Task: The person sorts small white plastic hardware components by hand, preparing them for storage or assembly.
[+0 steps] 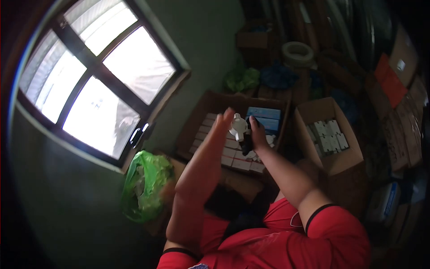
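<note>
A white round plastic piece with tabs [238, 127] is held up between my hands, over the large cardboard box. A dark part [246, 147] shows just below it, against my right palm. My right hand [258, 133] is closed around the piece from the right, thumb upward. On the other side, my left hand [222, 124] has its fingers stretched up, with its palm side close against the white piece. Beneath both hands, the large box [209, 99] contains rows of small white boxes [228, 159] and blue boxes [263, 119].
To the right, an open carton [307, 109] holds several white packs [328, 136]. A green plastic bag [145, 186] sits at the left below the window [96, 76]. A tape roll [297, 54], bags and cardboard are piled behind; flattened cartons [400, 136] line the right side.
</note>
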A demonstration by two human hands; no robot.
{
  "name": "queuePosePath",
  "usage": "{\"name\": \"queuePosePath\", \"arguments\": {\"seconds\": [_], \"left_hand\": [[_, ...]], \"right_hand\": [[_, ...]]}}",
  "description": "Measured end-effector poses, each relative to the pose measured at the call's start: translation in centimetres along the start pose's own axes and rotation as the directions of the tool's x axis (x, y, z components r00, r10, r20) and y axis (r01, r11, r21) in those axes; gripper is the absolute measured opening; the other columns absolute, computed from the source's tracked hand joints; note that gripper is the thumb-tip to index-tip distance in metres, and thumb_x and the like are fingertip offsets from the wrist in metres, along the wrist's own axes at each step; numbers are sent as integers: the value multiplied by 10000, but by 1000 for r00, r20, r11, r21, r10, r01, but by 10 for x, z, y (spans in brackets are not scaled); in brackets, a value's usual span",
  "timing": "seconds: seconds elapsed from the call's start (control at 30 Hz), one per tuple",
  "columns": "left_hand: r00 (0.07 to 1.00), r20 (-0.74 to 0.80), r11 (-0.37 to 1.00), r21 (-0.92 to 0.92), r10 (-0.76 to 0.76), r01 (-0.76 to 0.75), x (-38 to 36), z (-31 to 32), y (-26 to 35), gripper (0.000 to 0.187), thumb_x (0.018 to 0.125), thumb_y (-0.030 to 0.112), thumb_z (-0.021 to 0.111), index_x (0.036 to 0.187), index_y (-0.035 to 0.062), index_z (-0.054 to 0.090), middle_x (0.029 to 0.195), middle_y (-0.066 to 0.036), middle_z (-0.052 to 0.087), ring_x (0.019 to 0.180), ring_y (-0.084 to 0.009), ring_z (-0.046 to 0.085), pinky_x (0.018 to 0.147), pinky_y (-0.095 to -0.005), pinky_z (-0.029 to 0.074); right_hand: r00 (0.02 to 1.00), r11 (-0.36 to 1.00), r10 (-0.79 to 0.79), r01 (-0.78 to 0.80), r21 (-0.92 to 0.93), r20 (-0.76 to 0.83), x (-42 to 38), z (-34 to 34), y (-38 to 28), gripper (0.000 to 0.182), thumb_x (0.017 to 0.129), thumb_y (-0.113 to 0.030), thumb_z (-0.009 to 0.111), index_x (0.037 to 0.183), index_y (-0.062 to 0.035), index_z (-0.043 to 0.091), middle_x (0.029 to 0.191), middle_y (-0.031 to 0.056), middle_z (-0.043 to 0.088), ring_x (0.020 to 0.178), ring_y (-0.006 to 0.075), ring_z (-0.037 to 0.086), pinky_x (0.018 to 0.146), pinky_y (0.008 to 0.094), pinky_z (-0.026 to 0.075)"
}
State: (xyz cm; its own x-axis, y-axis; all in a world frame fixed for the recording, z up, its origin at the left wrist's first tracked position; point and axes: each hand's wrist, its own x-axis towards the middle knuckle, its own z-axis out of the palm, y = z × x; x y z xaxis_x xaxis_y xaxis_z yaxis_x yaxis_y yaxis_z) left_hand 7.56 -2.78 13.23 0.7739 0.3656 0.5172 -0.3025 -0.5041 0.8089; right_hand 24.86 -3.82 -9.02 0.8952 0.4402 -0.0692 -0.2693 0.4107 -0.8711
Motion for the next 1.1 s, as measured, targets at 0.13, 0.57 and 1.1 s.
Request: {"name": "queuePosePath", "arguments": {"seconds": [0.13,0.57,1.1], "left_hand": [[813,399,764,-640,425,-85,-35,-19,145,791,1067,556,198,1315,-111,545,1265,-468,504,1321,-494,476,1154,-667,-11],[541,745,769,60,390,-637,6,-27,196,495,1009,192,439,1446,-38,408,1549,-227,304,1471,-507,212,1225,-591,173],[715,-185,661,-584,-674,472,26,16,-149,990,851,486,792,1528,23,237,1306,-244,521,1138,-292,593,900,-420,526]], "right_hand": [[936,800,349,-271,535,-48,30,-12,23,427,1009,-513,522,1132,-126,654,980,51,651,875,187,625,766,363,506],[853,586,259,-511,629,452,-2,-7,-37,473,1005,-457,580,1267,-64,567,1125,89,652,1002,210,659,881,363,548],[816,784,-233,479,-394,528,-49,14,-68,366,851,-273,820,1074,-58,626,910,63,680,831,148,665,723,309,540]]}}
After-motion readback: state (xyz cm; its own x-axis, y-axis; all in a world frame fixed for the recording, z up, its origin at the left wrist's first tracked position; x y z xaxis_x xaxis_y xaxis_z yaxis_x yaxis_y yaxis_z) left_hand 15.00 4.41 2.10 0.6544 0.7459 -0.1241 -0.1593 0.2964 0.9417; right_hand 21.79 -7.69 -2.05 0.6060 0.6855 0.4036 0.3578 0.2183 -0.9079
